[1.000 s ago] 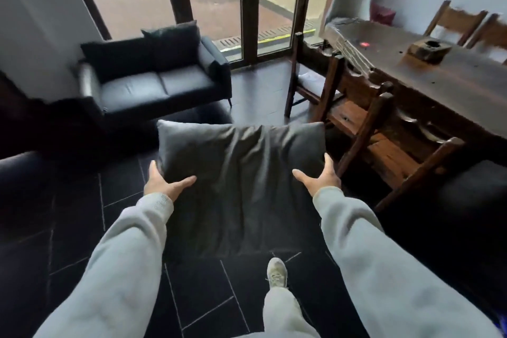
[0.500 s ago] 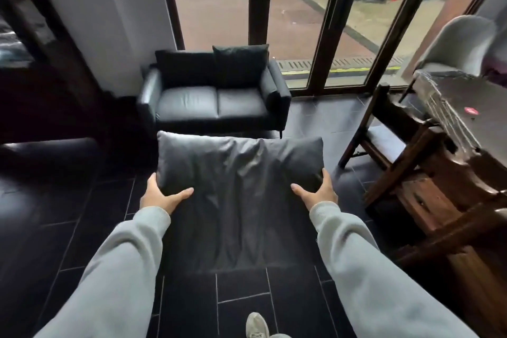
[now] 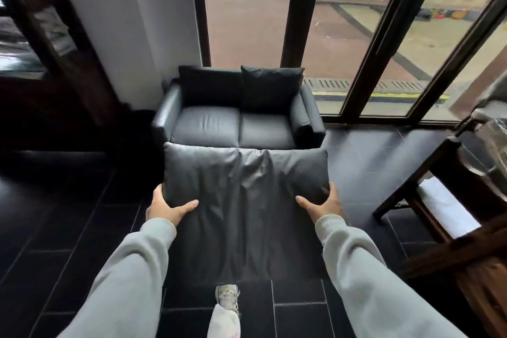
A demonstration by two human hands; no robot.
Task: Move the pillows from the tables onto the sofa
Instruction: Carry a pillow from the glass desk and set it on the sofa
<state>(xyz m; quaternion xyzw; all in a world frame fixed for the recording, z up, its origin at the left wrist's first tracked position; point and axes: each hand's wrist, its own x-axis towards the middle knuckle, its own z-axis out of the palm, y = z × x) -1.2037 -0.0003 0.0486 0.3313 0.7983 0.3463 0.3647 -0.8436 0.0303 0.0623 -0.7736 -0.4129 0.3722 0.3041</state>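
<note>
I hold a large dark grey pillow flat in front of me, above the tiled floor. My left hand grips its left edge and my right hand grips its right edge, thumbs on top. Straight ahead stands a black leather two-seat sofa, its front edge just beyond the pillow's far side. A second dark pillow leans upright against the sofa's right backrest.
Tall glass doors with dark frames rise behind the sofa. A wooden chair and a table edge stand at the right. A dark wooden cabinet fills the left. My foot steps on black floor tiles.
The view has swung left and forward, so the sofa is now centred and closer. The dining table and chairs have slid to the right edge. Both hands keep their hold on the pillow.
</note>
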